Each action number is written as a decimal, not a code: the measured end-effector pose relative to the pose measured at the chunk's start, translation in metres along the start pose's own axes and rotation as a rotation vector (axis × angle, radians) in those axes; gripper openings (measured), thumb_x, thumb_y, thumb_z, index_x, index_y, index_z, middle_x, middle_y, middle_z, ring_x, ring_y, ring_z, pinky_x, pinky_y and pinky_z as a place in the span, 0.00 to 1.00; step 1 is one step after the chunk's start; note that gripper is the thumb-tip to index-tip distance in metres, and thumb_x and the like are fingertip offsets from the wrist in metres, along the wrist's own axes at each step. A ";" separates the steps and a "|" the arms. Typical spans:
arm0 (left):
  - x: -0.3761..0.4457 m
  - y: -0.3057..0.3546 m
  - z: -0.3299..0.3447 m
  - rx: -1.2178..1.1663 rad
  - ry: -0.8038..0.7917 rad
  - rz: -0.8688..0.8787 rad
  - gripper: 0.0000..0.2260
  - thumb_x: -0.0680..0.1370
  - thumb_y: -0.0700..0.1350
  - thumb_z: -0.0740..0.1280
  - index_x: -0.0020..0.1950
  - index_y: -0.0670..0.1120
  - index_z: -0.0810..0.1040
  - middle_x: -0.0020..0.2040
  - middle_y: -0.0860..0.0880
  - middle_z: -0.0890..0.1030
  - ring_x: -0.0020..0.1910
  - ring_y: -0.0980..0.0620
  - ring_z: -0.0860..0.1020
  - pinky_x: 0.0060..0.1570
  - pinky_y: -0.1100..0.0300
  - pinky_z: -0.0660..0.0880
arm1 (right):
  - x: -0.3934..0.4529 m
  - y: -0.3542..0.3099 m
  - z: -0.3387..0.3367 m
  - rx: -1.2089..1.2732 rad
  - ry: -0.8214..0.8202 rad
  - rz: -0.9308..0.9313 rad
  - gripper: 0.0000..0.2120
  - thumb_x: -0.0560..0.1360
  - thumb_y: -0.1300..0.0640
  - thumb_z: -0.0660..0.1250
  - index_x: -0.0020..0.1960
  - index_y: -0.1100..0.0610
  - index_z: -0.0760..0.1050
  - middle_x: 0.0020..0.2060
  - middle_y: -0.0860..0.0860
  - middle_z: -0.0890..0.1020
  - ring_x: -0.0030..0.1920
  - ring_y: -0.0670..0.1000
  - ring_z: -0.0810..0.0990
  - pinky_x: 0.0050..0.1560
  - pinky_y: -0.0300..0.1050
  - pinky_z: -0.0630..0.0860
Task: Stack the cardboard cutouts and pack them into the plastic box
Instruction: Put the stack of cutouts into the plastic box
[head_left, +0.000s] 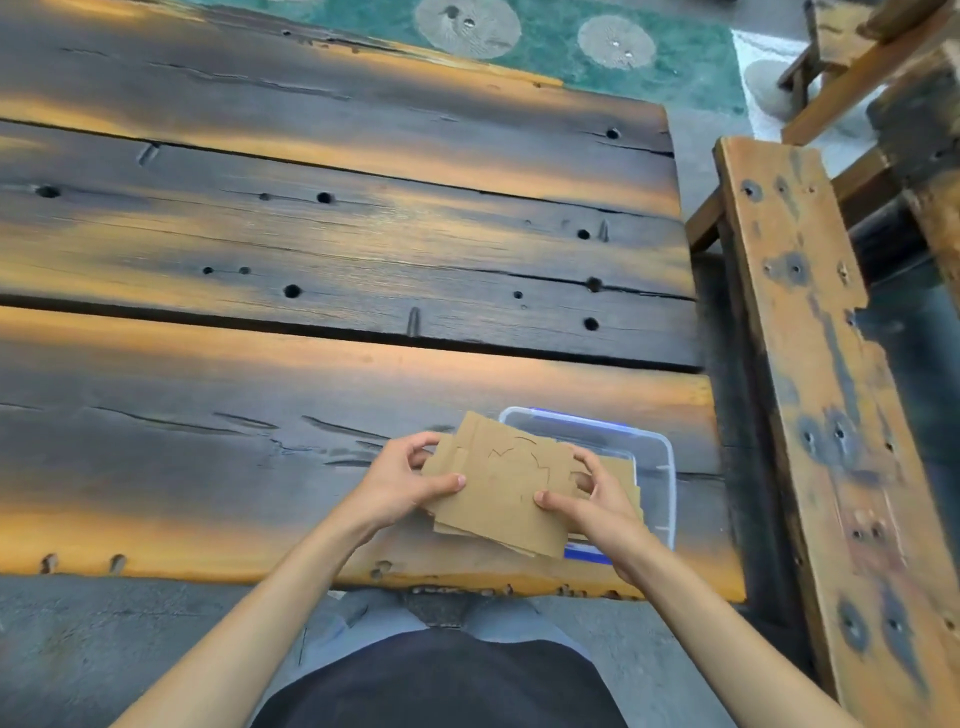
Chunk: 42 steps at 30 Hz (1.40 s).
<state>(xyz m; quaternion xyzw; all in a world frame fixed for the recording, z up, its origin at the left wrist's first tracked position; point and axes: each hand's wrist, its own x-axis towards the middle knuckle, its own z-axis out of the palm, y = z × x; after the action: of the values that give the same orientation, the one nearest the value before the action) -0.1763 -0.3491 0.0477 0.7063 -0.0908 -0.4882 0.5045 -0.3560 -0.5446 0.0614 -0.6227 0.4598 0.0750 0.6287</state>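
A stack of brown cardboard cutouts (501, 488) is held tilted over the near right part of the table. Cut lines show on the top sheet. My left hand (400, 480) grips the stack's left edge, thumb on top. On the right edge sits my right hand (592, 499), thumb also on top. The stack overlaps the left side of a clear plastic box (660, 467) with blue clips, which stands on the table. More cardboard (626, 475) lies inside the box, partly hidden by my right hand.
The dark and orange plank table (311, 312) has wide gaps and holes. A worn wooden bench (810, 389) runs along its right side. More wooden furniture (883, 62) stands at the back right on a green patterned floor (545, 36).
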 end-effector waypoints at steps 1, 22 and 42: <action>0.005 0.001 0.013 0.033 0.015 0.004 0.19 0.71 0.37 0.79 0.61 0.46 0.81 0.50 0.45 0.88 0.52 0.45 0.86 0.50 0.55 0.83 | 0.002 0.003 -0.011 -0.005 0.022 0.008 0.29 0.71 0.57 0.80 0.66 0.41 0.71 0.55 0.50 0.81 0.50 0.43 0.82 0.35 0.29 0.78; 0.067 -0.018 0.156 0.485 0.100 -0.054 0.14 0.72 0.45 0.77 0.54 0.50 0.77 0.42 0.55 0.80 0.40 0.58 0.79 0.36 0.68 0.71 | 0.058 0.024 -0.100 -0.751 0.150 0.169 0.27 0.73 0.54 0.73 0.68 0.55 0.66 0.60 0.58 0.79 0.61 0.62 0.78 0.57 0.52 0.75; 0.075 -0.021 0.166 0.684 0.040 -0.148 0.22 0.73 0.50 0.75 0.65 0.46 0.79 0.53 0.47 0.85 0.54 0.47 0.82 0.58 0.51 0.79 | 0.068 0.026 -0.093 -1.179 0.090 0.062 0.19 0.76 0.55 0.69 0.64 0.60 0.69 0.57 0.58 0.80 0.60 0.62 0.79 0.50 0.52 0.76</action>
<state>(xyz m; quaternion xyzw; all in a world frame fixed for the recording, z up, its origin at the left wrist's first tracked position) -0.2756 -0.4889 -0.0167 0.8486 -0.1876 -0.4507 0.2037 -0.3798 -0.6510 0.0159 -0.8559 0.3847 0.3095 0.1538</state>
